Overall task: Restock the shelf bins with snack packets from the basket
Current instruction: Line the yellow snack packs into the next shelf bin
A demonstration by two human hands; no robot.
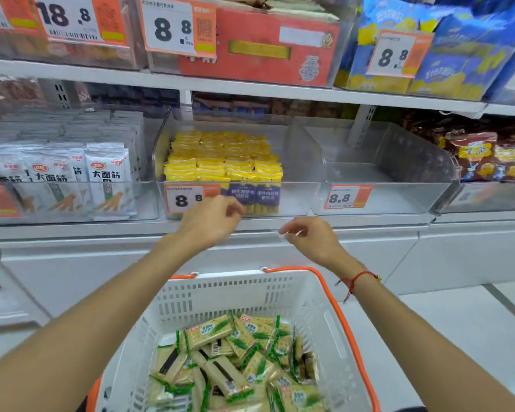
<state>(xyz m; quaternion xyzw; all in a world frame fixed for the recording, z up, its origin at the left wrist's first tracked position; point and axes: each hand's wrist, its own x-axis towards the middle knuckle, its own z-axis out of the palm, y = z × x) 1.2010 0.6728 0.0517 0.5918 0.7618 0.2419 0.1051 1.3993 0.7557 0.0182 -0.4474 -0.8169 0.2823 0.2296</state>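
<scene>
A white basket [191, 298] with orange handles sits low in the middle, holding several green-and-cream cracker packets [238, 364]. Above it, a clear shelf bin [298, 197] holds rows of yellow-and-purple snack packets [223, 162] and has bare room at its right side. To its right stands an empty clear bin [393, 200] with an 8.8 price tag. My left hand [211, 221] hovers in front of the yellow bin's front wall, fingers loosely curled, holding nothing. My right hand [309, 236] hangs just below the shelf edge, fingers also loosely curled and empty.
A bin of white packets [72, 179] is at the left, brown snack bags [482, 159] at the far right. The upper shelf carries a red box [259, 46] and blue bags [446, 60]. A white cabinet front [101, 263] runs below the shelf.
</scene>
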